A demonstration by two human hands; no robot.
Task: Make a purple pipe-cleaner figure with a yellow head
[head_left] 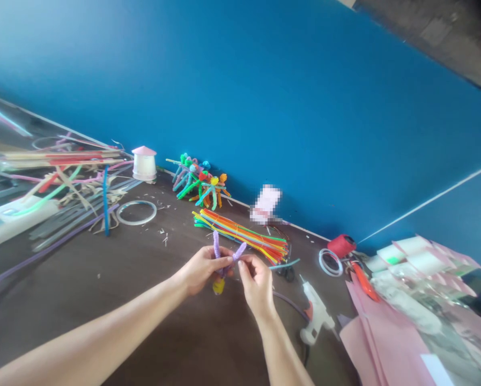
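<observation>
Between my hands, over the dark table, is a small pipe cleaner figure [216, 245] with purple limbs pointing up and away from me. Its yellow end [219, 287] hangs below my fingers. My left hand [208, 267] is closed round the middle of the figure, thumb on top. With thumb and fingertips, my right hand [256, 279] pinches at the base of the right purple limb [239, 251]. The fingers hide the figure's middle. Just beyond my hands lies a bundle of colourful pipe cleaners [240, 231].
Finished-looking pipe cleaner figures [202, 181] are piled against the blue wall. A white glue gun [316, 311] lies right, near pink sheets [379, 332] and a red roll [341, 245]. Left are a wire ring [136, 213], a pink-topped white cup [144, 163] and loose strips [71, 171].
</observation>
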